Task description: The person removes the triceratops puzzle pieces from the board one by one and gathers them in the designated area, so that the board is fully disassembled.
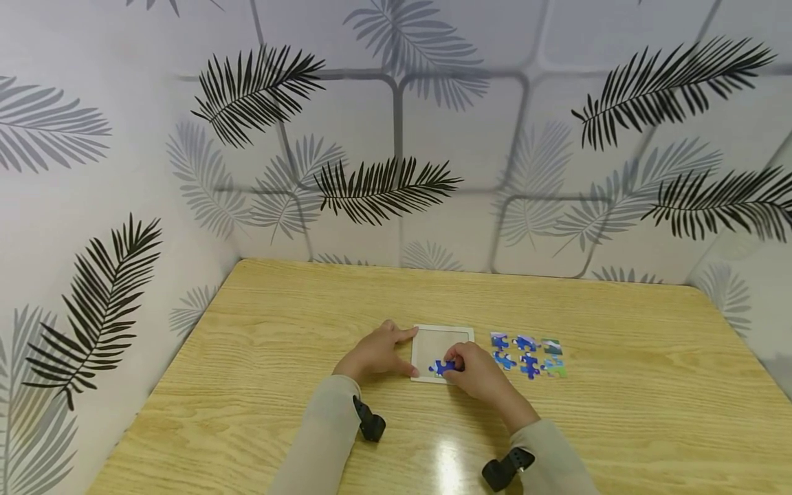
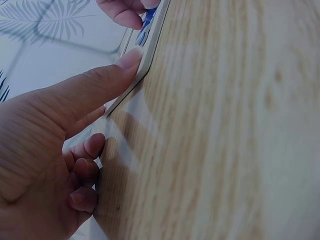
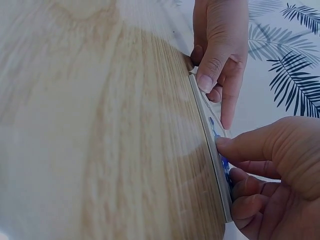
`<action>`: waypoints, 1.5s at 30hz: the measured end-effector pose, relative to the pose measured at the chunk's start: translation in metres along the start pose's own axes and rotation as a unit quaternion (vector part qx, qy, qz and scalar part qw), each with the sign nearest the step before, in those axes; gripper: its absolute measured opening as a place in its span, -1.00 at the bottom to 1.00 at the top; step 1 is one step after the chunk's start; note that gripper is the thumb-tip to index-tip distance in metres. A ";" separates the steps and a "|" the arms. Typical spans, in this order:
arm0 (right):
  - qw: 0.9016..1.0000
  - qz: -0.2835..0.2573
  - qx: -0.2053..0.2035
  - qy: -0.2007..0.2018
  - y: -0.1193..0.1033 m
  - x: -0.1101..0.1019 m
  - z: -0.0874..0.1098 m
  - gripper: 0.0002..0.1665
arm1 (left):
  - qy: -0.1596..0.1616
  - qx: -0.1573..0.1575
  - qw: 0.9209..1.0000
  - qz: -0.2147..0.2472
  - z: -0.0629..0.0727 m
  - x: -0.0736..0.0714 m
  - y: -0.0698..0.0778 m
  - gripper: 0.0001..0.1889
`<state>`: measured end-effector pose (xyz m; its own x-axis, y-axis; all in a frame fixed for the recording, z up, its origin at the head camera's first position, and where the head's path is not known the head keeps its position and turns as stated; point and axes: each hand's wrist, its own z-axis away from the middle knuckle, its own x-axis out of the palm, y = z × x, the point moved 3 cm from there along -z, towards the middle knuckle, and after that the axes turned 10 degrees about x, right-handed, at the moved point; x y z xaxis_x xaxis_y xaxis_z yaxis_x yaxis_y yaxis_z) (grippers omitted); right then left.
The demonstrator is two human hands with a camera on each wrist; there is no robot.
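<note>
A square puzzle frame with a pale rim lies on the table. My left hand is at its left side, thumb and forefinger stretched apart onto the near and far corners; in the left wrist view the thumb presses on the rim while the other fingers curl beside it. Over the frame's near right part, my right hand pinches a blue jigsaw piece between thumb and fingers. The right wrist view shows the blue jigsaw piece low against the frame, partly hidden by the fingers.
Several loose jigsaw pieces, blue, purple and green, lie in rough rows right of the frame. The wooden table meets a leaf-patterned wall covering at the back and left. Each wrist wears a black camera band.
</note>
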<state>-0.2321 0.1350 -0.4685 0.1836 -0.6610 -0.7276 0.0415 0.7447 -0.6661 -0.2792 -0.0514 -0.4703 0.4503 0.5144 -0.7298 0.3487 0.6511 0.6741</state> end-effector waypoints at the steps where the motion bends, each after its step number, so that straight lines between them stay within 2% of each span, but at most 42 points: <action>1: 1.000 -0.001 0.000 -0.001 0.000 0.000 0.000 -0.84 | 0.000 0.000 1.000 0.001 0.000 0.000 0.000 -0.11; 19: 1.000 -0.018 0.005 0.012 0.003 0.001 0.000 -0.77 | 0.002 -0.010 1.000 0.010 -0.001 0.002 -0.001 -0.13; 29: 0.999 -0.023 -0.003 0.032 0.003 -0.004 0.007 -0.83 | 0.001 -0.003 1.000 0.008 -0.001 0.001 0.000 -0.12; 31: 0.999 -0.037 0.000 0.034 0.003 -0.006 0.008 -0.85 | 0.002 -0.005 1.000 0.009 -0.001 0.001 -0.001 -0.12; 38: 0.995 -0.100 0.003 0.030 0.010 -0.018 0.010 -0.95 | 0.000 -0.004 1.000 0.013 0.000 0.000 0.001 -0.11; 45: 0.994 -0.093 0.001 0.052 0.031 -0.040 0.019 -0.95 | -0.003 -0.002 1.000 0.019 0.000 0.000 0.000 -0.11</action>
<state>-0.2194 0.1867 -0.4568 0.0709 -0.7926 -0.6056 0.0682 0.6095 -0.7898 -0.2787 -0.0515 -0.4702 0.4682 0.5348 -0.7034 0.3284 0.6337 0.7004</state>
